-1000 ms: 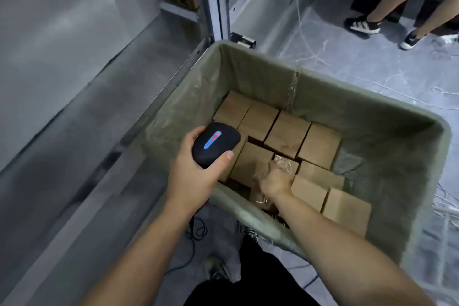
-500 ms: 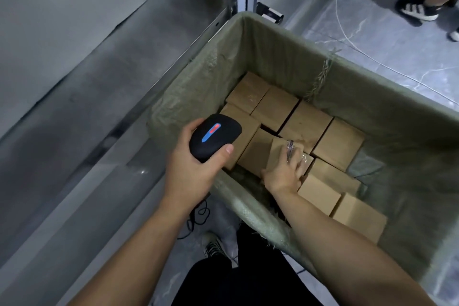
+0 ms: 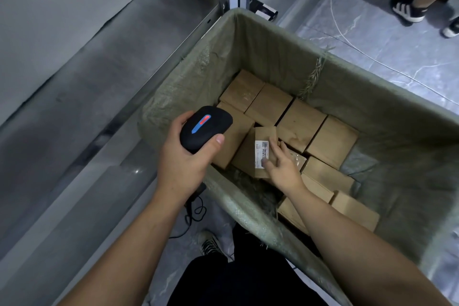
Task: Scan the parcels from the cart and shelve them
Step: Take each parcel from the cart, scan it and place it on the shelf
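Where the parcel sits: the parcel (image 3: 258, 151) is tipped up inside the cart (image 3: 248, 45), toward its near-left corner, leaning among the other boxes (image 3: 300, 124) with its labelled face turned upward.
Right hand: the right hand (image 3: 282, 169) grips the parcel, thumb on the lower end of the label (image 3: 260, 150), fingers laid over the edge beside it.
Left hand: the left hand (image 3: 183, 164) is wrapped round the scanner (image 3: 205, 128), held just left of the parcel; the hands are near but apart.
Scanner: black, with a lit blue-and-red strip on top.
Handling: a small, stiff cardboard carton, probably light, since one hand tilts it; dry card should grip well. I would hold it by two opposite side faces and keep the thumb off the label.
Writing: a white label with printed lines and dark blocks at both ends, too blurred to read; no brand is visible.
Shelf: the grey metal shelf (image 3: 74, 82) stands just left of the cart.
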Demonstrator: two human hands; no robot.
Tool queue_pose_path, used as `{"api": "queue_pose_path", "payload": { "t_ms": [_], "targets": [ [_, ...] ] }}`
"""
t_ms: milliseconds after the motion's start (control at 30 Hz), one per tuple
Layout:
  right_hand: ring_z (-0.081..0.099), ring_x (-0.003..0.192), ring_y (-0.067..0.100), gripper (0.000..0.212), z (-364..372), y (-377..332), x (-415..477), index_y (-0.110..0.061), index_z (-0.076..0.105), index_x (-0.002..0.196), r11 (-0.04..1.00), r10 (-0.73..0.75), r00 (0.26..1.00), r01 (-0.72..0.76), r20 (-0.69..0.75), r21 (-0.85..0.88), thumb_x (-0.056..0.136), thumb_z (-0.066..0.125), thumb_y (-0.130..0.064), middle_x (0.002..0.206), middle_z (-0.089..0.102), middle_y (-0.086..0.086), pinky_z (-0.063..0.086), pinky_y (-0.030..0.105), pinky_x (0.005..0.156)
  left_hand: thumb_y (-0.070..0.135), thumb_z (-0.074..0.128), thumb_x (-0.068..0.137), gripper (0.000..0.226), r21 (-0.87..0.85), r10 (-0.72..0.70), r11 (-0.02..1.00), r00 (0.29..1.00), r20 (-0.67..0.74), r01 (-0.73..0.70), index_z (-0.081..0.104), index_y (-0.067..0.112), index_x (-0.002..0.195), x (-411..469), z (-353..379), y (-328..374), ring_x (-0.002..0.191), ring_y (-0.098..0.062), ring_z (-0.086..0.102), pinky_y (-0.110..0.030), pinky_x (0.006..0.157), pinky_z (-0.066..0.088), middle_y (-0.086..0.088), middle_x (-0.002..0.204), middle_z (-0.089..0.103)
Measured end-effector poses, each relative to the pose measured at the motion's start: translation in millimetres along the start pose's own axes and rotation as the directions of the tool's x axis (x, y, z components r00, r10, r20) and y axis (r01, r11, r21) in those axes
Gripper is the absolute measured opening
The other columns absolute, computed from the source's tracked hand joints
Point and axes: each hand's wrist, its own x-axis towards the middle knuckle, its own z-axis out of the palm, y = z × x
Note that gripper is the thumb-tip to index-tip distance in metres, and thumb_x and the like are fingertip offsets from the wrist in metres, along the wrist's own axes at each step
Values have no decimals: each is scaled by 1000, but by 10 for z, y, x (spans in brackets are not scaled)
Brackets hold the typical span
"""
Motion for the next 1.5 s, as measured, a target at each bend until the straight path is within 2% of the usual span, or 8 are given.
{"api": "queue_pose_path", "payload": {
  "t_ms": [167,467,800,1067,1167,1300,1433,1500],
  "targets": [
    [11,152,31,84,48,3,-35,-47,24,155,986,29,994,-46,-107,-159,86,72,-52,167,6,4,22,50,122,56,78,62,57,-12,-6,1000,1000,-6,6,56,49,114,14,39,8,85,-20,72,-42,84,61,13,108,72],
    [34,127,37,81,59,6,-57,-35,20,157,946,67,959,-148,-274,-289,92,69,-31,144,34,13,38,42,105,59,77,62,63,1,11,1000,1000,-12,-11,54,48,119,-36,10,29,89,-24,73,-47,85,61,11,112,71],
    [52,129,22,74,-97,-145,-170,-31,36,155,991,102,957,-73,-273,115,92,73,-17,144,56,1,35,26,111,59,78,62,54,-26,62,998,998,-12,-62,56,53,111,-215,-126,57,90,-22,73,-53,86,60,22,106,70],
    [54,128,2,77,-262,-362,-542,-37,38,153,937,-155,953,225,-259,266,89,75,-15,139,59,-18,39,39,117,58,79,61,63,5,188,982,980,65,-189,56,52,120,-511,-455,100,88,-20,72,-55,84,60,22,109,70],
    [55,125,-3,73,-288,-537,-782,-36,42,152,902,-256,933,325,-253,283,91,71,-8,132,60,-24,44,32,111,57,78,61,57,16,236,971,967,91,-238,55,62,113,-694,-664,103,82,-16,71,-51,82,61,22,106,71],
    [56,123,-4,73,-247,-768,-1139,-59,46,134,888,-345,914,391,-212,242,91,71,-6,113,64,-38,44,29,107,54,80,61,58,3,286,958,950,123,-288,56,59,114,-992,-987,91,77,-13,70,-42,80,60,16,99,74],
    [58,121,-4,75,-220,-989,-1434,-38,43,149,866,-404,892,445,-205,227,90,71,-3,117,63,-36,45,32,107,44,80,66,56,53,363,927,923,130,-372,53,53,115,-1287,-1318,134,91,7,67,-6,75,46,31,102,69],
    [59,119,-4,75,-221,-1119,-1594,-29,40,153,855,-433,880,469,-194,220,90,69,1,126,61,-27,48,27,104,45,80,67,58,89,392,910,910,136,-405,54,47,119,-1405,-1455,142,95,8,65,-2,74,43,28,105,69]
  ]
}}
